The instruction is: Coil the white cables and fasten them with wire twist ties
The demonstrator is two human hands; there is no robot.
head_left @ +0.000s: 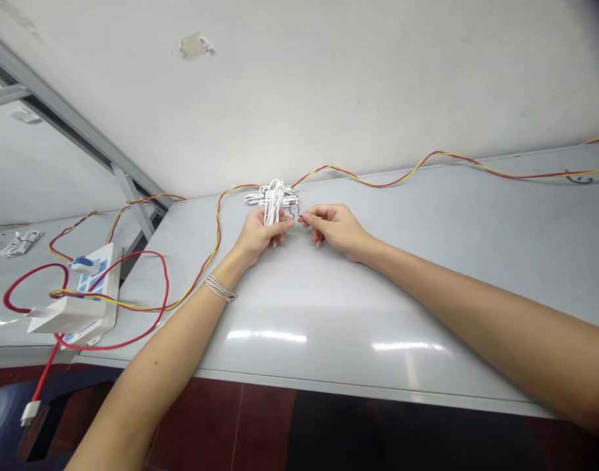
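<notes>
The left hand (260,237) closes its fingers around a bundle of white cable (273,199) held just above the gray table (378,314) — the right hand (334,229) pinches a thin black wire (293,210) between its fingertips.

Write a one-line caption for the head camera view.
Left hand grips a bundle of white cable while right hand pinches a thin black wire above a pale table.
</notes>
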